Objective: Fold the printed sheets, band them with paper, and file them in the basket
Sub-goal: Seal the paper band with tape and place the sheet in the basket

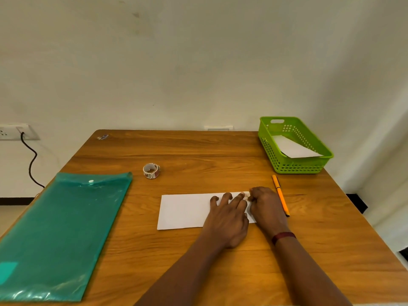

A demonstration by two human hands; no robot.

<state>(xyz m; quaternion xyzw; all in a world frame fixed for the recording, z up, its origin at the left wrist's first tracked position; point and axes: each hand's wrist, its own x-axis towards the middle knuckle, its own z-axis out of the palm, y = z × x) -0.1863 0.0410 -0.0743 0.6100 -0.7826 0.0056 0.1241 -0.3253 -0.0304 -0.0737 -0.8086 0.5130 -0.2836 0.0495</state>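
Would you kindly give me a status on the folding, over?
Left hand flat on folded white paper sheet. Right hand curled at its right end, grip unclear. Orange pen beside that hand.

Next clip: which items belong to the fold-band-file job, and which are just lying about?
Job: white sheet with left hand and right hand on it; paper ring, probably the band; green basket holding a filed sheet.
Lying about: orange pen; teal folder; small wrapper at the far corner.
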